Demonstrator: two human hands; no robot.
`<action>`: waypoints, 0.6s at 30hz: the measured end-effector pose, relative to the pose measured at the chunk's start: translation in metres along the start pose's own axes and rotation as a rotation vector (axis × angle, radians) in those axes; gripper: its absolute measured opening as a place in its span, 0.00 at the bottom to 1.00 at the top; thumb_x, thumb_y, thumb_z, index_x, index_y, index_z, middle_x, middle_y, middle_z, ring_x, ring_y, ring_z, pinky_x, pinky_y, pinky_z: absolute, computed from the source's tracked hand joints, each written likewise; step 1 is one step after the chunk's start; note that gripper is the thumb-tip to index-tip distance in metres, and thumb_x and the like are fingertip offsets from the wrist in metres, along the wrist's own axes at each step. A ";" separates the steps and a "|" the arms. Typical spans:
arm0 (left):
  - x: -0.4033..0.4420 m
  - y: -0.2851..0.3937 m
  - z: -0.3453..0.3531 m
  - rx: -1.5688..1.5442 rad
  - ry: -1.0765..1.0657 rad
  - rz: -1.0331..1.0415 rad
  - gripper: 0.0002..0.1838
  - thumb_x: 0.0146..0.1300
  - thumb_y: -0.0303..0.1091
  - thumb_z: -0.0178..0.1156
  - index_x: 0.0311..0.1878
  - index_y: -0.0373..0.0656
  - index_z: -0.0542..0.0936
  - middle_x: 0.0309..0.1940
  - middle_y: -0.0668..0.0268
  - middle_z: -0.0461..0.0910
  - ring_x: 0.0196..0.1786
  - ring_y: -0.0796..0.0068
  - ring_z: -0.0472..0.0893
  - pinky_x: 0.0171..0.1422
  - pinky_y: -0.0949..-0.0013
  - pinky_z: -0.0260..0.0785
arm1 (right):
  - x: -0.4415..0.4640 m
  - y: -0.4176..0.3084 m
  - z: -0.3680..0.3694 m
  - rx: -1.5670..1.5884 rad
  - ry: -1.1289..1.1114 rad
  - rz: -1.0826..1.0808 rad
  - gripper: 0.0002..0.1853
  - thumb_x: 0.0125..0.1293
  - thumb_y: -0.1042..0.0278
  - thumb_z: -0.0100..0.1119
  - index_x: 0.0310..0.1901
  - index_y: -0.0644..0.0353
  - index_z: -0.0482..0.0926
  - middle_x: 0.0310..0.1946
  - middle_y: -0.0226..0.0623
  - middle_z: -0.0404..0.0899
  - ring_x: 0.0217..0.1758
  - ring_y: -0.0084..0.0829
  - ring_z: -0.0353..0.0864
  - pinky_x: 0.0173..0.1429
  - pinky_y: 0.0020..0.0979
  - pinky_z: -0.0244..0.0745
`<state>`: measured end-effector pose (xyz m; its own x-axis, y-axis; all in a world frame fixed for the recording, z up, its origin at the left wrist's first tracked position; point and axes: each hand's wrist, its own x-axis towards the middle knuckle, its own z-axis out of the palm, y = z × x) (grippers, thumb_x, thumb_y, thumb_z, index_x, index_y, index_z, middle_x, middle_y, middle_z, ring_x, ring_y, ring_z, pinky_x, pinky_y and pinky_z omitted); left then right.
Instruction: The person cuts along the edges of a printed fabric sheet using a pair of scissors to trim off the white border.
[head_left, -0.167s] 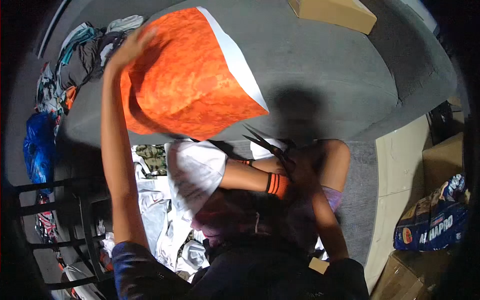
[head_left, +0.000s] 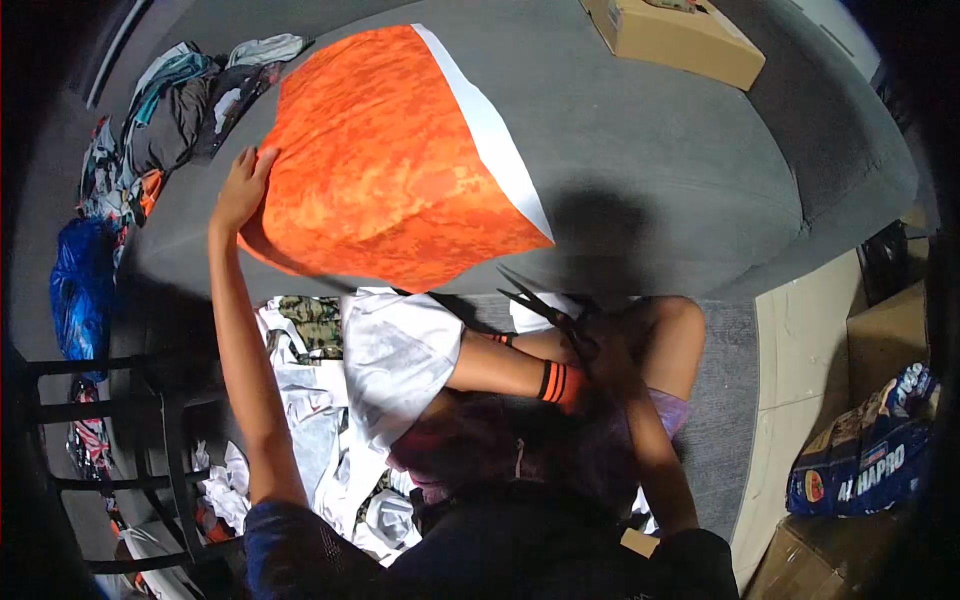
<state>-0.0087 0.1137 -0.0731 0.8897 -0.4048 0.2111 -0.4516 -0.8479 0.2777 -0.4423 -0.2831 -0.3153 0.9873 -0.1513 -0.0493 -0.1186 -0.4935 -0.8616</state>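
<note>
Orange patterned fabric [head_left: 370, 160] with a white strip down its right edge lies spread on the grey cushioned surface. At its left border rests my left hand [head_left: 243, 188], fingers extended and slightly apart, touching the cloth. My right hand [head_left: 605, 355], in shadow above my crossed legs, is closed around dark scissors [head_left: 545, 308]. Their blades are parted and point up and left, just below the fabric's lower right corner. The scissor handles are mostly hidden by my fingers.
White cloth pieces [head_left: 310, 400] and camouflage cloth [head_left: 312, 325] lie beside my legs. A cardboard box [head_left: 690, 45] sits at the back. To the left are a clothes pile [head_left: 165, 120], a blue plastic bag [head_left: 82, 285] and a black rack [head_left: 165, 440]. A printed sack [head_left: 860, 450] stands right.
My left hand has slid down and left from the fabric's upper left area to its left border. The scissors stay in my right hand. The whole view has shifted slightly.
</note>
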 end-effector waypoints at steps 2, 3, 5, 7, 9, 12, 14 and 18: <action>0.004 -0.007 -0.003 0.022 0.142 0.101 0.29 0.73 0.53 0.47 0.56 0.32 0.74 0.58 0.50 0.74 0.53 0.54 0.74 0.59 0.62 0.65 | 0.010 -0.002 0.005 -0.104 0.153 -0.248 0.19 0.59 0.49 0.69 0.39 0.58 0.79 0.32 0.35 0.77 0.31 0.34 0.72 0.39 0.34 0.68; 0.010 -0.010 -0.001 -0.075 0.188 0.151 0.27 0.72 0.52 0.49 0.54 0.32 0.75 0.56 0.49 0.75 0.49 0.51 0.75 0.57 0.59 0.66 | 0.011 -0.004 0.007 -0.156 0.213 -0.368 0.19 0.59 0.50 0.68 0.39 0.58 0.79 0.32 0.35 0.77 0.30 0.34 0.73 0.38 0.34 0.68; 0.027 -0.021 -0.003 -0.097 0.319 0.236 0.20 0.68 0.46 0.56 0.45 0.33 0.79 0.40 0.53 0.80 0.40 0.57 0.77 0.47 0.61 0.70 | 0.015 -0.007 0.012 -0.192 0.263 -0.508 0.18 0.60 0.50 0.68 0.39 0.58 0.79 0.32 0.35 0.77 0.30 0.34 0.73 0.38 0.34 0.68; 0.034 -0.028 -0.006 -0.136 0.302 0.177 0.14 0.65 0.39 0.60 0.39 0.34 0.79 0.32 0.57 0.78 0.34 0.65 0.76 0.41 0.65 0.69 | 0.017 -0.008 0.012 -0.220 0.247 -0.509 0.17 0.61 0.51 0.66 0.40 0.57 0.79 0.32 0.35 0.77 0.30 0.34 0.73 0.37 0.34 0.68; 0.040 -0.031 0.002 -0.080 0.537 0.326 0.13 0.64 0.37 0.62 0.33 0.34 0.79 0.23 0.61 0.77 0.25 0.70 0.71 0.33 0.67 0.66 | 0.019 -0.008 0.012 -0.245 0.248 -0.487 0.16 0.62 0.52 0.65 0.41 0.57 0.79 0.32 0.34 0.78 0.29 0.34 0.73 0.35 0.34 0.68; 0.060 -0.050 -0.009 -0.042 0.393 0.240 0.16 0.65 0.40 0.61 0.31 0.34 0.79 0.21 0.63 0.76 0.23 0.71 0.70 0.31 0.68 0.65 | 0.022 -0.009 0.012 -0.300 0.259 -0.462 0.15 0.63 0.53 0.63 0.43 0.55 0.80 0.31 0.34 0.78 0.29 0.35 0.74 0.34 0.34 0.68; 0.072 -0.063 -0.022 0.022 0.239 0.142 0.19 0.66 0.44 0.61 0.29 0.34 0.79 0.18 0.64 0.75 0.21 0.72 0.69 0.29 0.68 0.64 | 0.022 -0.010 0.011 -0.314 0.258 -0.452 0.14 0.64 0.54 0.61 0.45 0.55 0.80 0.31 0.34 0.79 0.28 0.35 0.74 0.33 0.34 0.68; 0.128 -0.050 -0.027 0.011 0.017 -0.079 0.33 0.63 0.62 0.58 0.23 0.35 0.80 0.17 0.66 0.72 0.22 0.73 0.68 0.28 0.66 0.64 | 0.023 -0.012 0.010 -0.339 0.246 -0.449 0.14 0.66 0.56 0.58 0.47 0.53 0.81 0.31 0.33 0.79 0.27 0.35 0.74 0.31 0.34 0.67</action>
<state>0.1257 0.1141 -0.0348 0.9213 -0.3308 0.2046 -0.3792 -0.8808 0.2836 -0.4171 -0.2722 -0.3107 0.9002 -0.0386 0.4338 0.2362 -0.7936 -0.5608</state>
